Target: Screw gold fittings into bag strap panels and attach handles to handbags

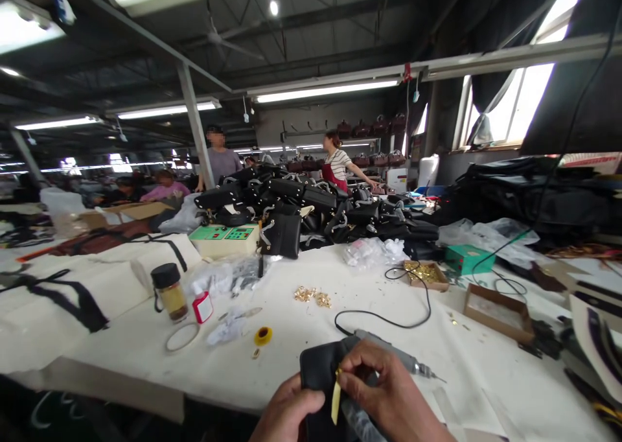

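At the table's near edge my left hand (290, 408) grips a black leather bag (317, 364), thumb on its face and fingers behind it. My right hand (383, 387) is closed in a pinch on a narrow yellow strip (335, 403) hanging against the bag; a small gold-coloured piece shows at its top, partly hidden by the fingertips. Clear plastic film (359, 422) lies below that hand. Just behind, a grey electric screwdriver (393, 351) rests with its bit pointing right. Small gold metal fittings (313, 296) lie in loose piles farther back.
Behind stands a heap of black bags (284, 234) with a green-topped control box (226, 238). Left are a dark-lidded jar (170, 293), a red bottle (203, 307) and a yellow tape roll (263, 336). Right are cardboard trays (498, 312) and a green box (469, 259). People work beyond.
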`<state>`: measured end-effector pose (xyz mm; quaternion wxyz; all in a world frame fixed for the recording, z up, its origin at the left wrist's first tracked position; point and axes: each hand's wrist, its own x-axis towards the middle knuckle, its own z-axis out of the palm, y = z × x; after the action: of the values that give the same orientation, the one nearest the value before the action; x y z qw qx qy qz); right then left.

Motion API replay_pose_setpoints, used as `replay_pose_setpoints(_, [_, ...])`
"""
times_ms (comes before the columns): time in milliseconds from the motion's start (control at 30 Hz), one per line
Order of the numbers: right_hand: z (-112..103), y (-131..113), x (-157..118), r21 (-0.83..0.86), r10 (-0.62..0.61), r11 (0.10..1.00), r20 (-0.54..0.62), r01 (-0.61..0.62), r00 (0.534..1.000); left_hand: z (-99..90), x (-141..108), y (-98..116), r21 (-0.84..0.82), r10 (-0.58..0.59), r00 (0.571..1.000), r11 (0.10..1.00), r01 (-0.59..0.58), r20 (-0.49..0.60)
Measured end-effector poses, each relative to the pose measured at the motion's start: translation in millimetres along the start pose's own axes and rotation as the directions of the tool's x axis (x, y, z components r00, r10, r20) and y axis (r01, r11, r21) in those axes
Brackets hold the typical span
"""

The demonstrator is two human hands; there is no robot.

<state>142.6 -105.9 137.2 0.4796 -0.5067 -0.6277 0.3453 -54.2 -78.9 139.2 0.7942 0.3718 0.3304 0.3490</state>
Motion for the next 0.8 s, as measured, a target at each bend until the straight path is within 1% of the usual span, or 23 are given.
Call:
replay_pose_setpoints(133, [0.3, -0.4, -1.1, 0.011, -0.009, 1.000, -0.005, 0.009, 1.000, -2.6, 0.4, -0.7, 0.006, -0.011, 1.000, 1.000, 0.011, 0.002])
replay_pose_setpoints(333, [-6.7, -8.2, -2.1, -0.034, -0.078, 0.996, 0.059, 0.080, 0.995, -4.6, -0.2, -4.3, 0.052, 0.006, 1.000, 0.999, -0.005, -0.021])
replay_pose_setpoints(433, [-10.7, -13.7, -2.3, -0.047, -0.126, 0.990, 0.093, 0.130, 0.988, -9.2, -0.9, -7.3, 0.083, 0.019, 0.997, 0.996, -0.014, -0.070])
replay_pose_setpoints(533, [-15.2, -16.5, -3.2, -0.061, -0.158, 0.984, 0.123, 0.166, 0.980, -11.7, -2.9, -8.2, 0.119, 0.011, 0.992, 0.993, 0.004, -0.127])
replay_pose_setpoints(567, [-16.9, -16.6, -3.8, -0.066, -0.168, 0.982, 0.131, 0.178, 0.977, -10.8, -4.2, -7.5, 0.127, 0.000, 0.992, 0.992, 0.016, -0.124])
replay_pose_setpoints(633, [-20.1, -15.7, -5.3, -0.075, -0.190, 0.976, 0.152, 0.203, 0.970, -6.2, -7.5, -4.9, 0.136, -0.025, 0.997, 0.990, 0.035, -0.076])
replay_pose_setpoints(733, [-22.4, -13.0, -7.1, -0.103, -0.200, 0.971, 0.156, 0.217, 0.967, 2.8, -10.6, 0.1, 0.135, -0.007, 0.994, 0.991, 0.022, -0.109])
replay_pose_setpoints(800, [-21.3, -11.9, -8.2, -0.134, -0.166, 0.974, 0.118, 0.181, 0.979, 6.5, -10.6, 1.9, 0.138, -0.002, 0.992, 0.990, 0.019, -0.124])
